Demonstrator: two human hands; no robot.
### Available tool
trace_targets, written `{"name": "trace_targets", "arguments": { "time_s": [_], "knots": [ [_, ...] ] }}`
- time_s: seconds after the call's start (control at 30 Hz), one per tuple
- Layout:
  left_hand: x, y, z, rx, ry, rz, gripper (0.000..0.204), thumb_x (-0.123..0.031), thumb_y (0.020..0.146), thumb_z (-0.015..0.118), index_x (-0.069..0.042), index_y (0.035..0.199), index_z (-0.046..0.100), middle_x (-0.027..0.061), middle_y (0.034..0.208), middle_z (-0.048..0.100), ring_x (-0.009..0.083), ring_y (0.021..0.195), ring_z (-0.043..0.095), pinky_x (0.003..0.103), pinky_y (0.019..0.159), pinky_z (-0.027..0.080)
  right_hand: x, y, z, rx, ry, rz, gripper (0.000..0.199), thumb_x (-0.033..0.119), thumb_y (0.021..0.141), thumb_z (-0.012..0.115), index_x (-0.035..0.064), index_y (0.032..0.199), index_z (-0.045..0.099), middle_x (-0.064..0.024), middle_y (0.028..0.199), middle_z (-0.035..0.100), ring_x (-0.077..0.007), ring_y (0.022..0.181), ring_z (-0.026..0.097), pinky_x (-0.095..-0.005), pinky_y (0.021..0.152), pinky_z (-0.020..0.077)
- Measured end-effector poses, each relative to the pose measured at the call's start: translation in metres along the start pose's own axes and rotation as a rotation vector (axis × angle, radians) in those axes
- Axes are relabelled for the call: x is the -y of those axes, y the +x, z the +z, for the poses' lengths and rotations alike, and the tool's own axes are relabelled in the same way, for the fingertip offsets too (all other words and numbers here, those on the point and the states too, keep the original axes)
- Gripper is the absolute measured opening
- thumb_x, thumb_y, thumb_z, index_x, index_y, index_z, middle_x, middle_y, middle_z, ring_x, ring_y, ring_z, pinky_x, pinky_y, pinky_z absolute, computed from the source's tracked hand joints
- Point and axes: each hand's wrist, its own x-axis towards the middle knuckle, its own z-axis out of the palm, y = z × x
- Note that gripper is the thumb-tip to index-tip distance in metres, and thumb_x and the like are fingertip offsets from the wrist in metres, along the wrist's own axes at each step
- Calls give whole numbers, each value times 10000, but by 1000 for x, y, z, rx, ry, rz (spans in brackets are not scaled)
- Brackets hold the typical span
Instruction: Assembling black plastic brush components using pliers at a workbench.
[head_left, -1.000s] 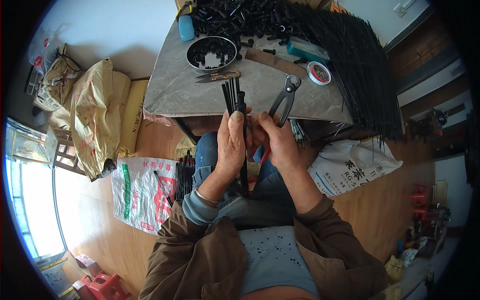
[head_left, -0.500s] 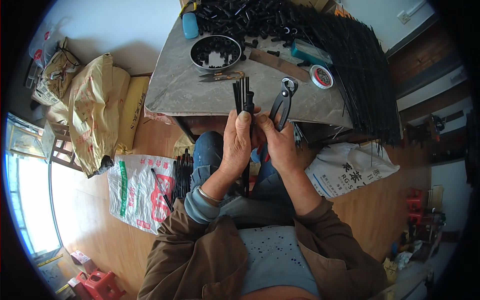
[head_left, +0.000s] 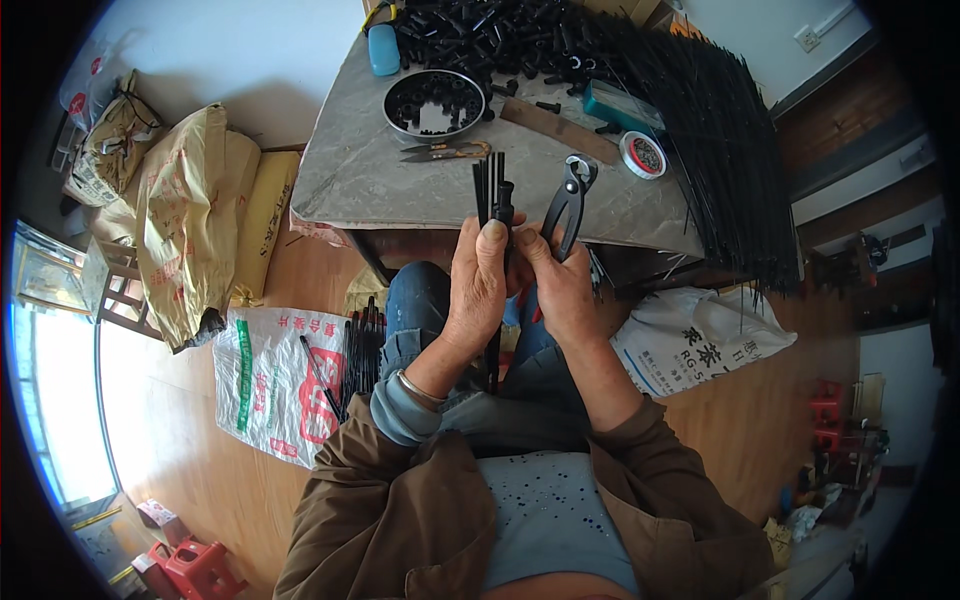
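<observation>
My left hand (head_left: 477, 275) is wrapped round a bundle of thin black rods (head_left: 488, 180), which point up toward the table. A thicker black fitting (head_left: 505, 200) stands beside the rods under my left thumb. Close by on the right, my right hand (head_left: 562, 290) grips dark pincers (head_left: 573, 195), their head pointing away from me and a red handle end showing below. The right fingers reach in toward the bundle; whether they also hold part of it is hidden. Both hands are above my lap, just before the table's near edge.
The grey table (head_left: 350, 180) bears a round pan of small black parts (head_left: 387, 110), snips (head_left: 445, 152), a wooden strip (head_left: 560, 130), a small round tin (head_left: 629, 152) and a heap of black fittings (head_left: 480, 40). Long black rods (head_left: 720, 150) overhang its right side. Sacks (head_left: 185, 200) stand left.
My hands and what they hold stay in almost the same place. The whole picture has shifted very slightly.
</observation>
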Motion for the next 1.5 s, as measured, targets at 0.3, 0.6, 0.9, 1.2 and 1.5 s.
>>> {"name": "trace_targets", "arguments": {
  "time_s": [0.3,0.6,0.9,1.2,1.5],
  "knots": [
    [2,-1,-1,16,2,8,387,-390,1011,402,-34,1076,540,-22,705,496,28,564,422,194,484,334,5,-5,6,-48,12,-55,215,227,922,624,21,860,616,4,621,561,-71,528,510,-223,487,375],
    [18,4,-9,-91,123,126,396,-378,1005,423,-8,1007,565,21,794,555,94,727,488,247,652,426,-3,-25,15,-144,-554,-655,164,103,894,610,-8,1005,565,-148,1016,582,-293,851,600,-324,739,478],
    [4,9,-12,25,-12,31,531,-505,986,388,-15,881,564,0,648,489,71,585,424,233,526,362,20,-33,-7,87,-596,-404,291,210,948,563,-4,1145,574,-136,1070,592,-151,730,596,-263,650,481],
    [-1,12,-19,202,-109,-170,659,-611,957,315,-16,846,577,-5,489,429,69,410,358,235,419,296,98,-51,-67,577,-350,527,357,110,976,449,-19,1305,398,-71,659,546,-75,448,464,-224,421,393],
    [-8,-2,8,237,-2,-214,640,-612,949,348,-29,800,568,-24,506,429,57,418,370,224,405,277,88,-60,-71,540,-283,708,287,153,987,453,15,1237,425,-28,658,497,-79,480,467,-238,463,440]
  ]
}}
